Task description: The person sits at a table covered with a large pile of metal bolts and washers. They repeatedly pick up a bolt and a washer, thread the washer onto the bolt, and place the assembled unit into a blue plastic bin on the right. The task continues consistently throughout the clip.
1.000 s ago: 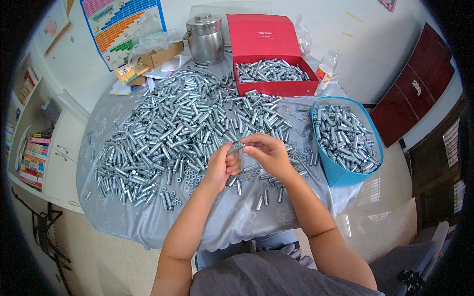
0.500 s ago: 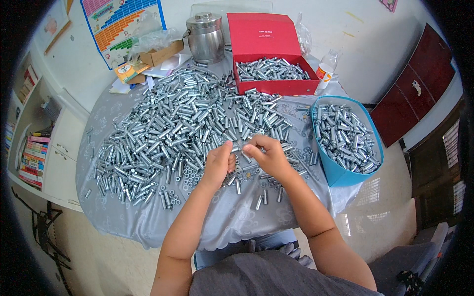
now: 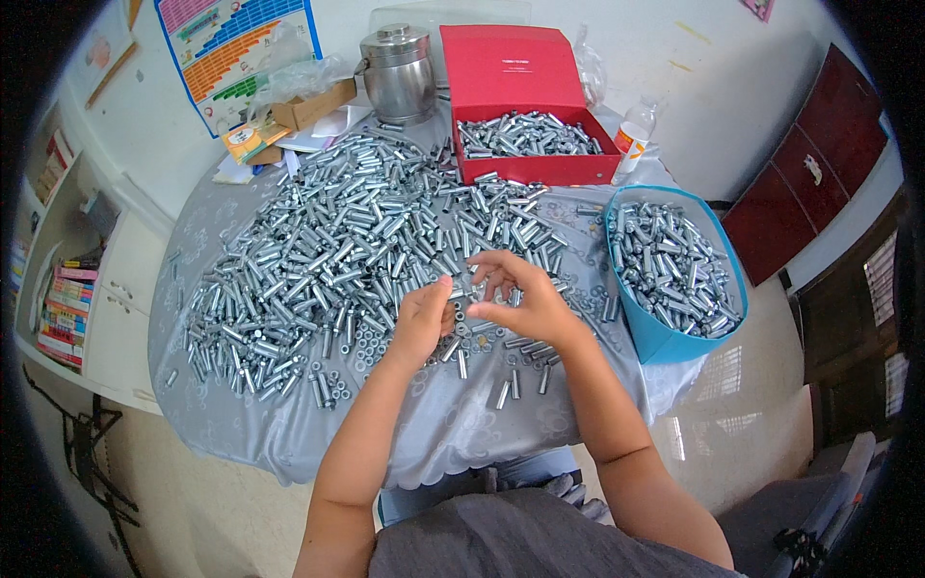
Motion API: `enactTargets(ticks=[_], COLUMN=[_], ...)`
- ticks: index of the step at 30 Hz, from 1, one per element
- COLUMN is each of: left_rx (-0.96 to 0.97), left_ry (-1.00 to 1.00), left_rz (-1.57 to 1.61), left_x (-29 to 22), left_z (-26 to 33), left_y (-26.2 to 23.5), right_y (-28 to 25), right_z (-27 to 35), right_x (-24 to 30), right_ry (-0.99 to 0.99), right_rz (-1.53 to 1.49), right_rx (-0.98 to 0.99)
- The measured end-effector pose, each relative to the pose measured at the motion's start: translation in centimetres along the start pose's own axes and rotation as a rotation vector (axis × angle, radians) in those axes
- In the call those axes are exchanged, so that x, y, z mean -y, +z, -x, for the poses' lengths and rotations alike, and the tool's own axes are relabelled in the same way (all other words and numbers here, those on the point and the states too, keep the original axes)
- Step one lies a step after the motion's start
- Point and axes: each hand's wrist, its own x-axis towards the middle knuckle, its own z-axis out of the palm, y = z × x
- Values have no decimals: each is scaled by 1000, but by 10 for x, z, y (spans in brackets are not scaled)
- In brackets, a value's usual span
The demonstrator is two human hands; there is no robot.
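A large heap of silvery sleeve anchor bolts (image 3: 328, 241) covers much of the cloth-covered table (image 3: 279, 433). Over its near edge my left hand (image 3: 421, 316) is closed, thumb on top, with a metal anchor bolt (image 3: 460, 292) poking out toward the right; the fingers hide most of it. Just to the right, my right hand (image 3: 525, 303) has its fingers curved and spread, thumb apart, and I see nothing gripped in it. Loose washers and nuts (image 3: 371, 347) lie beneath and beside my hands. Several single bolts (image 3: 504, 394) rest nearer to me.
A blue fabric bin (image 3: 674, 342) full of bolts stands at the right table edge. Behind the heap are an open red box (image 3: 540, 171) holding more bolts, a plastic bottle (image 3: 636, 135), a steel pot (image 3: 399, 77) and a cardboard box (image 3: 313, 106).
My right hand has come away from the pinch beside my left hand, its fingers spreading apart. My left hand stays closed in nearly the same place.
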Motion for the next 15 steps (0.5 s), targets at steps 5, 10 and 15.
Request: enactTargets(ticks=[5, 10, 15], left_rx=[17, -14, 26], left_ry=[-1, 20, 34], left_rz=[20, 8, -50], left_x=[1, -4, -6], left_z=[-1, 1, 0], left_y=[-4, -3, -5], right_y=[-7, -2, -6], right_z=[1, 0, -2], right_x=[-17, 7, -16], right_ry=[-81, -76, -229], right_rz=[200, 26, 160], right_rx=[100, -20, 34])
